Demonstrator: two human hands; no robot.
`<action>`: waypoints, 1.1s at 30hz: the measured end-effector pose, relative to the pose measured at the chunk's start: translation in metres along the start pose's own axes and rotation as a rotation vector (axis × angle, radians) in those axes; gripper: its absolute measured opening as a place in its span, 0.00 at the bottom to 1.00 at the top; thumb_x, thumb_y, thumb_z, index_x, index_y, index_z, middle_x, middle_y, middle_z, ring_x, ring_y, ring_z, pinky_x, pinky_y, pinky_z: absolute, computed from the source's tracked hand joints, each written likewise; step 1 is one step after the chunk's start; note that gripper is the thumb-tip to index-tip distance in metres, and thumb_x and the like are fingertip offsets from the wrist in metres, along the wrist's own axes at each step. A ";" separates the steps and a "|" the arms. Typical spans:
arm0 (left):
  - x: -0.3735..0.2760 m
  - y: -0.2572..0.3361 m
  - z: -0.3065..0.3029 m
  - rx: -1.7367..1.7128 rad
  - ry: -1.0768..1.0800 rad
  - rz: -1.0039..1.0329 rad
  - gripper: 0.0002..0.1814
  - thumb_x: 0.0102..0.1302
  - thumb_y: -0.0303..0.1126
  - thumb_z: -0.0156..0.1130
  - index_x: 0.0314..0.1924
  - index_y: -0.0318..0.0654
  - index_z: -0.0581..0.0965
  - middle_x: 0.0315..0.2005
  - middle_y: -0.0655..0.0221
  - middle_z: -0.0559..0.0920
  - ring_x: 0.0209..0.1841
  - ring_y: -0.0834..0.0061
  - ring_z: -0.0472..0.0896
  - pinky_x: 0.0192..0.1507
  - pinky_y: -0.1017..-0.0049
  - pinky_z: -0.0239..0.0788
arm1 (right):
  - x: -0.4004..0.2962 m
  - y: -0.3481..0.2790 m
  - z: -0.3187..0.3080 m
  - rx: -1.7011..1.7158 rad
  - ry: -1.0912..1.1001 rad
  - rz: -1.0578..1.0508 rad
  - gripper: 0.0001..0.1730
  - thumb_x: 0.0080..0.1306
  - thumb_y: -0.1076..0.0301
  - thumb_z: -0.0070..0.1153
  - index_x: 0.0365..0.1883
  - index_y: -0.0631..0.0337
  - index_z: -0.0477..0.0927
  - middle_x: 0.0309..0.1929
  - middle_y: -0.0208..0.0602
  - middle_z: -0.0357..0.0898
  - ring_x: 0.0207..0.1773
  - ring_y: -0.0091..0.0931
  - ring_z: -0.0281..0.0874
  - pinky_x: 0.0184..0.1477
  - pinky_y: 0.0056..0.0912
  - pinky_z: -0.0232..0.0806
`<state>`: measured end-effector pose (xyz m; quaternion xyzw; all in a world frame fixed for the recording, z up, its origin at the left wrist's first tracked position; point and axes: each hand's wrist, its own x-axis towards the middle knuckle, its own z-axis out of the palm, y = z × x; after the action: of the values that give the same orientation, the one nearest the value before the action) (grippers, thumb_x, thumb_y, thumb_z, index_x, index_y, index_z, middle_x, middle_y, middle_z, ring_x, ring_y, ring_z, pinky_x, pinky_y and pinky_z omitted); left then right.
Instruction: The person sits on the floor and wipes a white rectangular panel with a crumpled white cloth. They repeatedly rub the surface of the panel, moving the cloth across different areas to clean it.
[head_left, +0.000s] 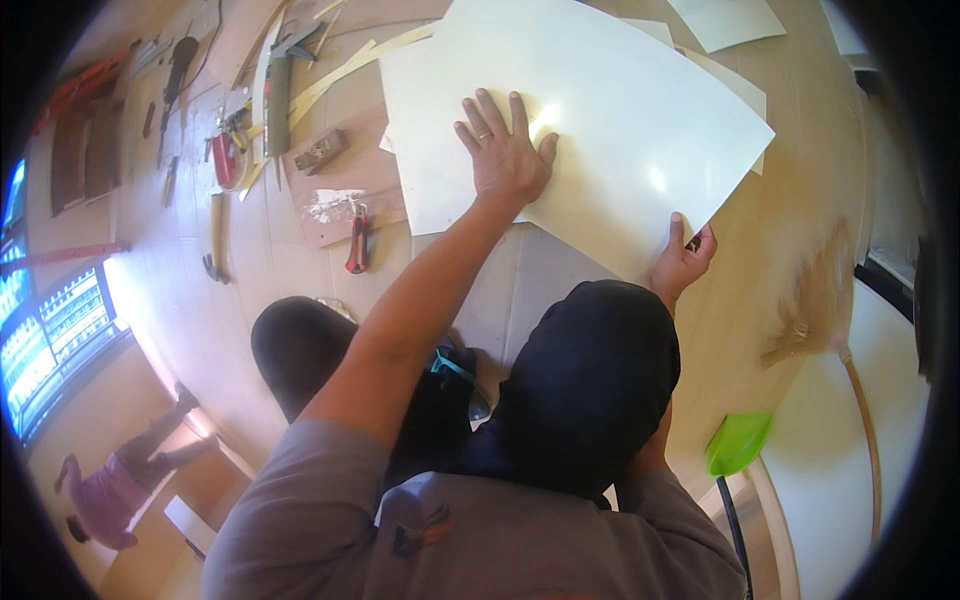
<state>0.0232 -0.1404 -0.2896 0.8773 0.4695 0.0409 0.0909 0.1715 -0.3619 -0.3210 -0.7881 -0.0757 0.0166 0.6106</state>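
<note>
A large glossy white sheet (600, 97) lies before me on other pale sheets. My left hand (514, 161) rests flat on its surface with the fingers spread. At the near right edge, my right hand (681, 262) pinches the sheet, thumb on top and fingers curled at the edge, partly hidden. Left of the sheets, a red-and-black utility knife (358, 240) lies by a brown board (341, 176). A wooden hand plane (321, 152) sits on that board.
Leftward on the floor are a caulking gun (277, 105), a hammer (216, 236), a red tool (223, 159) and thin wood strips (330, 86). A broom (847, 360) and green dustpan (739, 444) stand at right. Another person (112, 487) is at the lower left.
</note>
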 end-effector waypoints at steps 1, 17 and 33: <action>0.001 -0.002 -0.001 -0.006 -0.006 0.004 0.44 0.71 0.60 0.41 0.74 0.31 0.51 0.71 0.30 0.41 0.74 0.30 0.35 0.69 0.36 0.27 | -0.001 -0.005 0.002 0.029 0.009 0.017 0.21 0.61 0.72 0.68 0.49 0.70 0.74 0.47 0.35 0.70 0.48 0.25 0.70 0.50 0.30 0.67; 0.003 -0.049 -0.016 0.194 -0.097 0.135 0.42 0.68 0.66 0.43 0.75 0.53 0.54 0.76 0.54 0.44 0.77 0.50 0.38 0.73 0.43 0.28 | 0.006 0.000 0.001 -0.199 0.024 -0.150 0.25 0.53 0.68 0.74 0.47 0.66 0.80 0.37 0.34 0.67 0.36 0.27 0.65 0.40 0.29 0.63; 0.006 -0.047 -0.014 0.213 -0.057 0.183 0.42 0.68 0.66 0.43 0.75 0.54 0.55 0.75 0.53 0.48 0.77 0.49 0.41 0.72 0.43 0.33 | 0.001 0.006 -0.001 -0.262 0.010 0.006 0.46 0.52 0.63 0.75 0.65 0.70 0.64 0.48 0.44 0.67 0.46 0.35 0.69 0.50 0.37 0.67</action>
<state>-0.0142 -0.1085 -0.2856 0.9219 0.3864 -0.0261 0.0065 0.1731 -0.3643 -0.3260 -0.8614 -0.0718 0.0046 0.5027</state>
